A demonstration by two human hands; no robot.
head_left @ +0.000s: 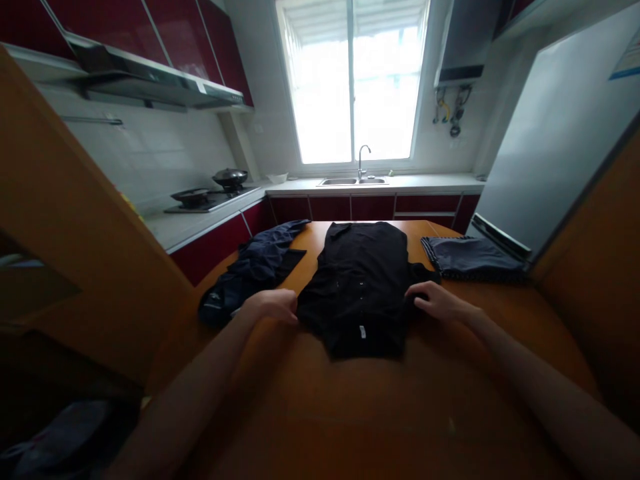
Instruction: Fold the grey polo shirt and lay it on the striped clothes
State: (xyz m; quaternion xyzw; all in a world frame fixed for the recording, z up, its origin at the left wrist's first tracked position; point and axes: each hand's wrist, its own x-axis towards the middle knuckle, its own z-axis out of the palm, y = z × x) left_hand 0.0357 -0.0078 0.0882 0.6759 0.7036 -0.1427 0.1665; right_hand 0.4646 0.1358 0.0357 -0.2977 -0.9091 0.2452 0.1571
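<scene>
A black shirt [367, 267] lies spread on the wooden table, its collar end with a small white label towards me and a short row of buttons down the middle. At the shirt's left edge, my left hand [274, 305] has its fingers curled in a grip on the cloth; the fingertips are partly hidden. On the opposite side my right hand [437, 300] pinches the shirt near its right sleeve, which shows as a dark bunch beyond the fingers.
Dark blue clothes [263, 260] lie heaped on the table [370, 413] to the left. A folded grey garment [473, 257] with striped edges is at the right, near the fridge [555, 127]. Behind stand a counter with a sink [340, 182] and a stove with pans [230, 177].
</scene>
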